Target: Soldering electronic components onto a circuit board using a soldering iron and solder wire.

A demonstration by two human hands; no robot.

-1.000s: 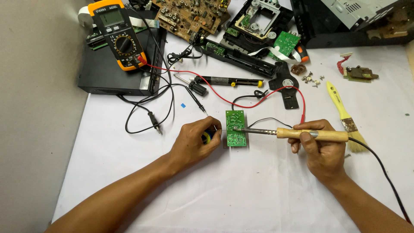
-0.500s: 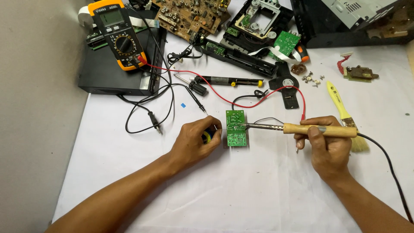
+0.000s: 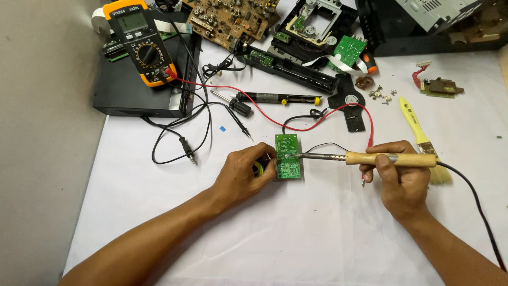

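Note:
A small green circuit board (image 3: pixel 287 157) stands on edge on the white table cover (image 3: pixel 296 238). My left hand (image 3: pixel 244 175) steadies it from the left, fingers closed around a dark and yellow part (image 3: pixel 259 168) attached to the board. My right hand (image 3: pixel 399 177) grips a soldering iron by its wooden handle (image 3: pixel 389 159). The iron lies level, and its metal tip (image 3: pixel 296 155) touches the board's face. A black cord (image 3: pixel 473 201) runs from the handle off to the lower right.
A yellow multimeter (image 3: pixel 138 39) rests on a black box (image 3: pixel 140 85) at the upper left, with red and black leads trailing across the table. A black desoldering pump (image 3: pixel 278 98), a yellow-handled brush (image 3: pixel 418 130), loose screws (image 3: pixel 382 94) and opened electronics (image 3: pixel 312 32) lie behind.
My right hand has slid a little to the right with the soldering iron, which now lies more level. My left hand and the board have stayed in place.

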